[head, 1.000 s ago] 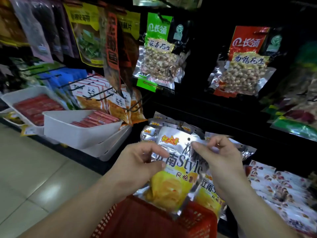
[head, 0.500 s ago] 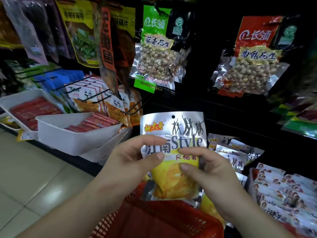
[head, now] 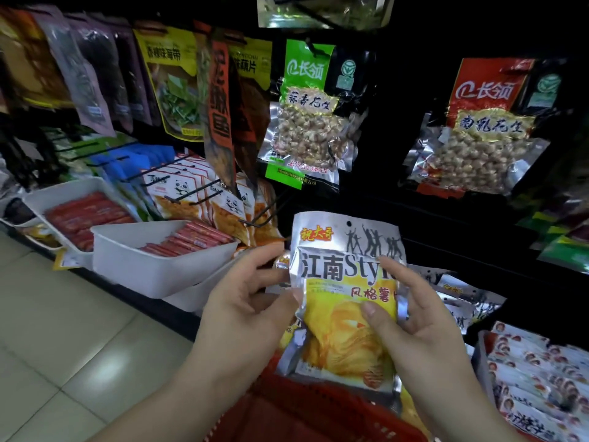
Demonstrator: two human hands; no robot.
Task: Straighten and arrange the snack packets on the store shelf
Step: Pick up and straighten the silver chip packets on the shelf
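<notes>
Since a second ago I have lifted the chip packet point(head: 347, 295) off the pile and turned it upright, facing me. My left hand point(head: 245, 301) pinches its left edge, my right hand point(head: 411, 311) grips the right side, thumb on the front. It hangs above the red basket point(head: 306, 413), not yet on a hook. More silver packets point(head: 462, 295) lie jumbled on the shelf behind, so I judge most sorting remains. The bare hooks point(head: 264, 212) up left look free, with open room above
</notes>
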